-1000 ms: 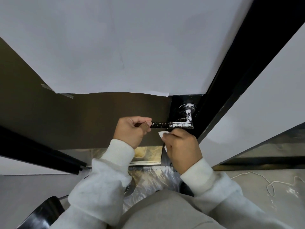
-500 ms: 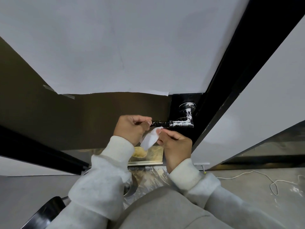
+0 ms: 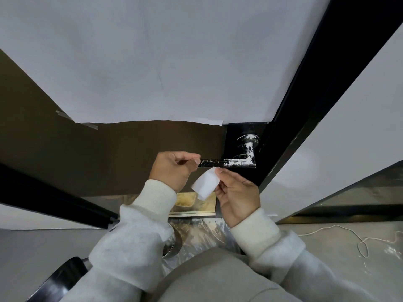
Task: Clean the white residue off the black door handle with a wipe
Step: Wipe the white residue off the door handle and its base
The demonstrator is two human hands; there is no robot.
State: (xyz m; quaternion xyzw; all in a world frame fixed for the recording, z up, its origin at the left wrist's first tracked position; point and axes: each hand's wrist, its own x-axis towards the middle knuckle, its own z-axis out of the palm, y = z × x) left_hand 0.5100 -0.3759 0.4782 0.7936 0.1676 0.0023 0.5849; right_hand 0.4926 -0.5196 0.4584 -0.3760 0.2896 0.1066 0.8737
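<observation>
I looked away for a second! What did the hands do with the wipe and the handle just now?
The right hand pulled back from under the door handle and drew the wipe out, so it now shows unfolded just below the lever, off the metal. The left hand kept pinching the lever's free end. The white residue near the bend looks the same.

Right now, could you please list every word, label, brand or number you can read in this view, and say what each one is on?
None: no text can be read anywhere in this view.
The wipe in the right hand is blank white.
The handle, held at its end by the left hand, shows only white residue.
The white sheet above is unprinted.
</observation>
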